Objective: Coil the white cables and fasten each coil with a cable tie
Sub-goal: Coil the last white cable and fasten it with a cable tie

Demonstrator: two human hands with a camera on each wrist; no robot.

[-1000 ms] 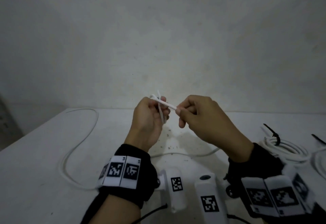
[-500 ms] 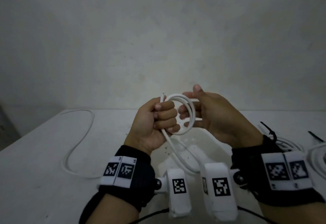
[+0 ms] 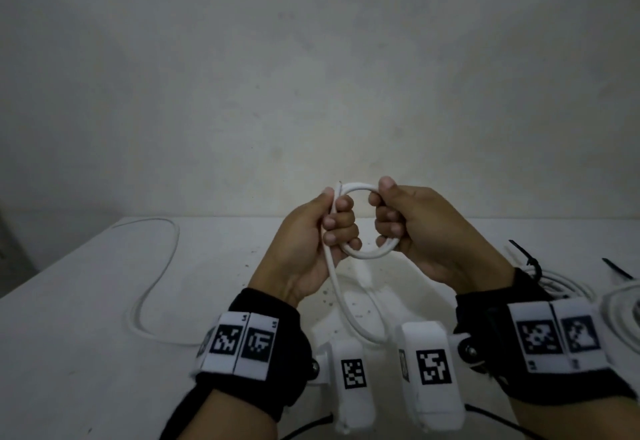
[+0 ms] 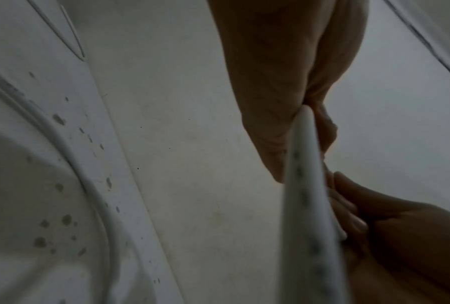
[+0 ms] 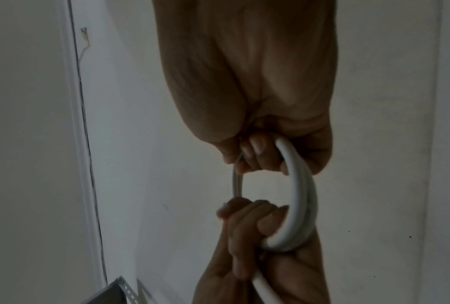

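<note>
A white cable [image 3: 360, 187] forms a small coil held in the air above the white table [image 3: 86, 353]. My left hand [image 3: 332, 228] grips the coil's left side, the cable's cut end sticking up past its thumb. My right hand [image 3: 388, 221] grips the coil's right side, thumb on top. In the right wrist view the coil [image 5: 300, 197] spans between both fists. The loose tail [image 3: 341, 304] hangs from the left hand, loops down to the table and runs off left in a long curve [image 3: 152, 287]. The left wrist view shows the cable [image 4: 307, 185] close and blurred.
At the right edge lie finished white coils [image 3: 554, 287] with a black cable tie [image 3: 526, 258] on one, and another loose black tie [image 3: 618, 268]. A plain wall stands behind the table. Dark specks dot the tabletop near the middle.
One second ago both hands pinched a short folded cable end. A loop has since been wound, and the right hand has closed from spread fingers into a grip on the coil.
</note>
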